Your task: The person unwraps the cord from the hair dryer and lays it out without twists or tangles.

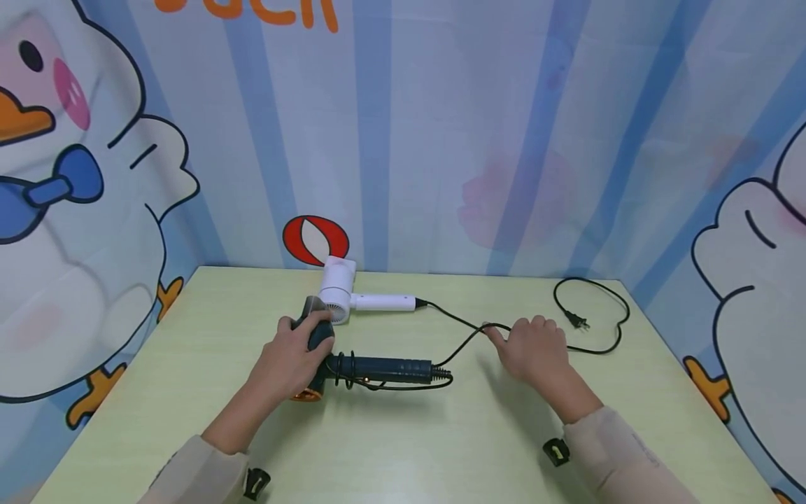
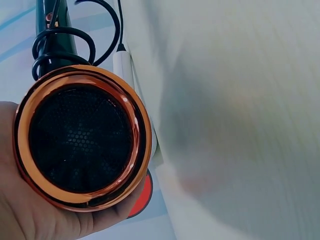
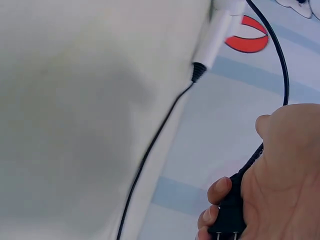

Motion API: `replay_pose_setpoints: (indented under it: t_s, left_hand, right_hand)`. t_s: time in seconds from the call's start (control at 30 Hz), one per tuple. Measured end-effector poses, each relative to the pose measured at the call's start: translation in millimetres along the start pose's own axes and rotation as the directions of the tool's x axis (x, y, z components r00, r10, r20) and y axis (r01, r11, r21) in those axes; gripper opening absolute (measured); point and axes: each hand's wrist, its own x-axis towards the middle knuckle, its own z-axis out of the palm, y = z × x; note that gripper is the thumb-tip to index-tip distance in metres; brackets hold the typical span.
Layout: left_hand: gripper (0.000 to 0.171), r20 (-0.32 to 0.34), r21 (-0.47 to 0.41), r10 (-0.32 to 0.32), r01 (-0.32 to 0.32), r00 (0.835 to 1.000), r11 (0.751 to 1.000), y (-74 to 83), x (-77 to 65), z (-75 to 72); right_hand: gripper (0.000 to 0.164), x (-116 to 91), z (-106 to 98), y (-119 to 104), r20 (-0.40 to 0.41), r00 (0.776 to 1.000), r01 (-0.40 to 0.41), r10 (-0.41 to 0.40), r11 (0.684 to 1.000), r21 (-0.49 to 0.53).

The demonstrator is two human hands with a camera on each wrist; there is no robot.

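My left hand [image 1: 286,360] grips the head of a dark teal hair dryer [image 1: 393,369], whose handle points right with its black cord wound round it. In the left wrist view, the dryer's copper-coloured rim [image 2: 141,120] surrounds a dark mesh [image 2: 79,141], and fingers wrap the far side. My right hand [image 1: 535,348] holds the black two-pin plug [image 3: 230,215] at the end of that dryer's cord [image 3: 280,55]; its prongs show below the fingers in the right wrist view. A length of cord runs from the dark handle to this hand.
Behind the dark dryer, a white hair dryer [image 1: 383,302] lies on the pale table [image 1: 390,448]. Its black cord [image 1: 450,315] passes right beneath the right hand to a loose plug [image 1: 576,320] near the back right corner. A printed curtain [image 1: 415,140] hangs along the table's back edge.
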Motion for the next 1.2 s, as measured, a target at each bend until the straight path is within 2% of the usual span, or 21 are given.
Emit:
replay_pose_setpoints:
  t_s: [0.23, 0.6, 0.73, 0.93, 1.03, 1.2]
  left_hand:
    - [0.047, -0.010, 0.016, 0.002, -0.002, 1.000, 1.000, -2.5, 0.7, 3.3]
    - [0.044, -0.008, 0.020, -0.004, 0.005, 1.000, 1.000, -4.7, 0.8, 5.0]
    - [0.045, -0.010, 0.026, -0.007, 0.008, 1.000, 1.000, -5.9, 1.5, 5.8]
    - [0.044, -0.023, 0.032, 0.000, 0.001, 1.000, 0.999, -6.2, 3.3, 5.2]
    - [0.045, -0.027, 0.035, -0.002, 0.003, 1.000, 0.999, -6.1, 3.7, 4.8]
    - [0.046, -0.023, 0.036, -0.008, 0.009, 1.000, 0.999, -6.1, 3.2, 4.7]
  right_hand:
    - [0.072, -2, -19, -4, -0.028, 1.000, 0.013, -0.012, 0.999, 0.034]
    - [0.071, -9, -35, -8, -0.110, 0.993, 0.043, -0.039, 0.998, 0.035]
    - [0.071, -18, -39, -11, -0.201, 0.979, 0.041, -0.029, 0.998, 0.053]
    - [0.068, -33, -43, -19, -0.340, 0.940, 0.065, -0.034, 0.995, 0.081]
    - [0.068, -36, -46, -22, -0.365, 0.930, 0.079, -0.045, 0.994, 0.078]
    - [0.068, -45, -55, -26, -0.360, 0.931, 0.101, -0.057, 0.989, 0.105]
